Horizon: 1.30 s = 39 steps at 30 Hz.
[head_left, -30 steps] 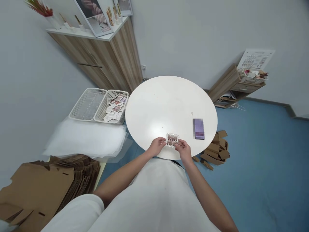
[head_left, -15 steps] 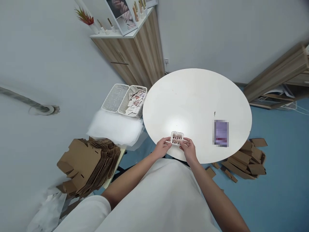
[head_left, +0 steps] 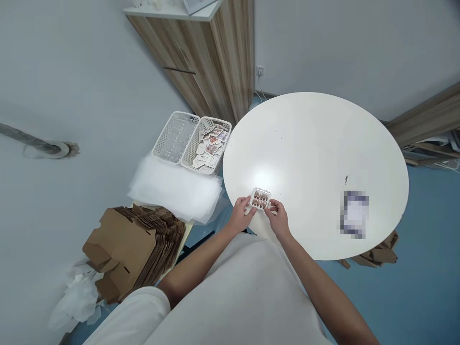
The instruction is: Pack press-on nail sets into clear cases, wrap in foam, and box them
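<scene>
A small clear plastic box of press-on nails (head_left: 260, 199), brown-toned and laid in two rows, is held over the near left edge of the round white table (head_left: 309, 143). My left hand (head_left: 241, 214) grips its left side between thumb and fingers. On the opposite side, my right hand (head_left: 278, 218) pinches the right edge the same way. The nails show through the top of the box.
Left of the table are a white basket of printed cards (head_left: 210, 148), a basket of clear plastic pieces (head_left: 176, 136), white translucent sheets (head_left: 174, 189) and stacked flat cardboard boxes (head_left: 125, 244). A blurred-out item (head_left: 355, 214) lies on the table's right. A wooden cabinet (head_left: 201, 52) stands behind.
My view has turned left and down, so the table appears farther right. The box stays between both hands, now slightly tilted. The blurred-out item looks paler than before.
</scene>
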Available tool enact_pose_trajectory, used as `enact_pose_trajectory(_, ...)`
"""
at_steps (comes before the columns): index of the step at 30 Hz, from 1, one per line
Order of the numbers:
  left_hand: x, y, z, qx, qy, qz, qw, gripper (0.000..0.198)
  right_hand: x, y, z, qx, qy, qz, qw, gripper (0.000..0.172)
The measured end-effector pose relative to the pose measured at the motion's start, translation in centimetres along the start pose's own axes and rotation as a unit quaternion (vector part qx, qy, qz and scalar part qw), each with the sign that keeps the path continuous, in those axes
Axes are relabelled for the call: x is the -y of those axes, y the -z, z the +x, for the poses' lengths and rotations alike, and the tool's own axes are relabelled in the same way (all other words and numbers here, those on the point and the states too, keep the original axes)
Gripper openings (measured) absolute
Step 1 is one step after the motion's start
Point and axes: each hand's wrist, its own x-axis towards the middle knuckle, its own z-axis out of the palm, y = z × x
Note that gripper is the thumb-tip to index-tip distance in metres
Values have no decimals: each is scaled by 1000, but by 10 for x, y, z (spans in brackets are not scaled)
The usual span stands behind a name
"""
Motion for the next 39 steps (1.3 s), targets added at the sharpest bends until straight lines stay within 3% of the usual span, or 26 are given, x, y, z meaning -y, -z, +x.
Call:
enact_pose_trajectory(9,32,57,65,4,-2,8,1000,54,23,-81,51,31,-26,-60,997,51)
enact_pose_trajectory(16,37,83,110,-23,10,-32,999,57,37,-130,97,13,-14,-84,996,53)
enact_pose_trajectory(24,40,90,134,-18,5,-38,999,57,44,-150,123,2,4,-98,995,48)
enact_pose_trajectory(39,45,89,135,-6,7,-52,999,61,38,-156,131,-14,20,-138,990,51)
